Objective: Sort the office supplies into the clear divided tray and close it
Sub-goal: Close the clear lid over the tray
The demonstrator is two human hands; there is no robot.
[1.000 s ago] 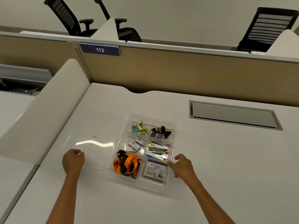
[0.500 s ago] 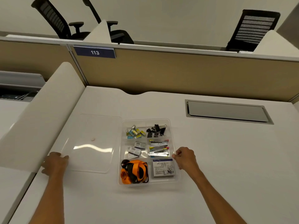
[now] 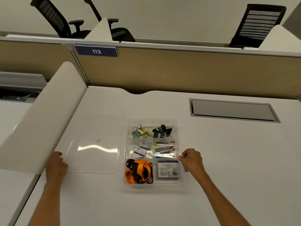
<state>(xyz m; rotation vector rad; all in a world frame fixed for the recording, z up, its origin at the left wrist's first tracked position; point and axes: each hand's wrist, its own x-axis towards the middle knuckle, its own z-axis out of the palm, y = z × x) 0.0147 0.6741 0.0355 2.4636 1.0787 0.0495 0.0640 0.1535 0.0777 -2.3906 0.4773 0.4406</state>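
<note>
Lying on the white desk: a clear divided tray, open, near the middle of the view.
Tray direction: long axis runs from 6 o'clock to 12 o'clock, away from the person; short side faces the person.
Tray make: thin see-through plastic, rounded corners, six compartments in two columns.
Far row: small colourful boxes at left, black binder clips at right.
Middle row: small grey labelled boxes at left, metal staplers with coloured ends at right.
Near row: coiled orange strap at left, flat printed packet at right.
Lid: clear, flat, glossy rectangle with rounded corners, lying just beside the tray at its 9 o'clock, long axis parallel to the tray's.
Left hand: fingers curled, touching the lid's near left corner; whether it grips the edge cannot be told.
Right hand: fingers bent, thumb and fingertips at the tray's right rim, at 3 o'clock of the tray.
Surroundings: white curved divider at left, tan partition with a blue 113 sign at 12 o'clock.
</note>
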